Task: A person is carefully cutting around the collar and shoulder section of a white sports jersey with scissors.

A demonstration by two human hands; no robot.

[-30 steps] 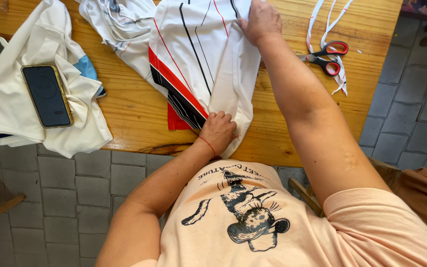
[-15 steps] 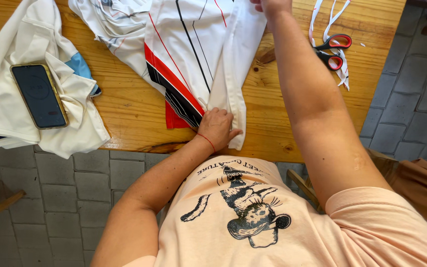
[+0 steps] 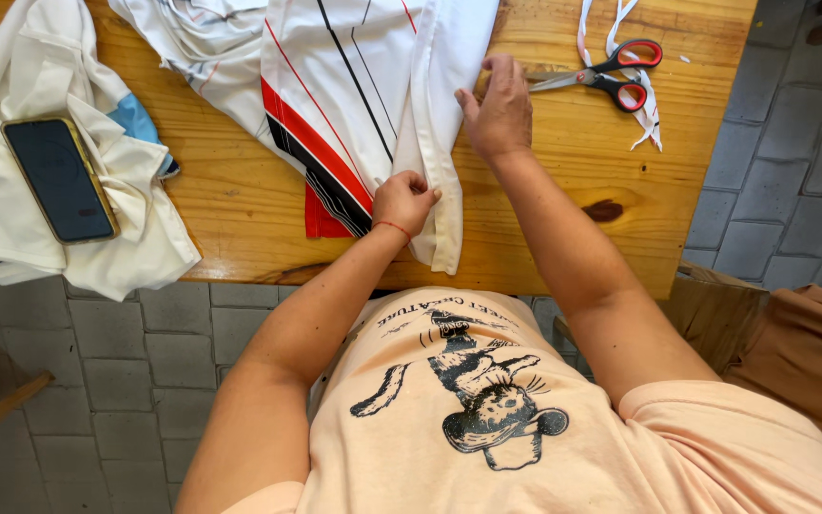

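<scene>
Pinching the folded edge of the white cloth, the left hand has its grip closed on the fold, close to the near edge of the wooden worktop. Just past that grip, the right hand lies on the same fold with fingers bent; I cannot tell if its grip pinches the cloth or only presses it flat. The cloth has red and black stripes and spreads away from both hands toward the far side.

Beyond the right hand lie the scissors with red and black handles, resting on thin white strips. Far out past the left hand, a dark phone sits on another pile of white cloth.

The fold could slip open if one grip lets go, because the cloth looks smooth. The corner hangs over the worktop edge, so its weight could pull the fold crooked.
</scene>
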